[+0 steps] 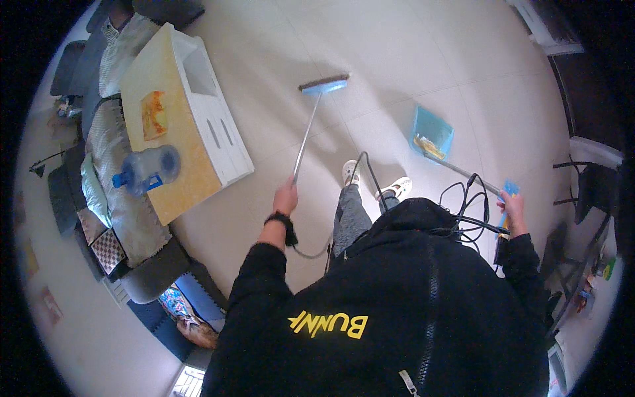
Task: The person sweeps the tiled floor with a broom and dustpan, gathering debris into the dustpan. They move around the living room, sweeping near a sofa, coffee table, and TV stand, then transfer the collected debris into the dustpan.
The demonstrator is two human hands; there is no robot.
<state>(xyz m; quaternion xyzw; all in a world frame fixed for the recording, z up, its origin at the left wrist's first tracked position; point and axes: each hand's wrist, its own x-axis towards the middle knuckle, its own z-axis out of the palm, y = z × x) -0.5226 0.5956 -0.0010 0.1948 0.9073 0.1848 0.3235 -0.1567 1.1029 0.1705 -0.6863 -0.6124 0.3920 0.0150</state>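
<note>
My left hand (285,197), with a black strap on its wrist, grips the metal handle of a broom (325,88). The broom's wide blue head with dark bristles rests on the tiled floor ahead of my feet. On the other side, my right hand (513,211) holds the upper end of a long-handled dustpan (434,126). Its light blue pan lies on the floor to the right of the broom head, apart from it. A yellowish bristled or toothed piece (429,147) shows at the pan's near side. Something blue (510,187) sits by my right fingers.
Black cables (476,208) hang in loops by my right arm, and one loop dangles over my legs. At left stands a coffee table (198,159) bearing a large water bottle (151,169). A covered sofa (129,213) lies beyond it. A dark chair (593,191) is at right.
</note>
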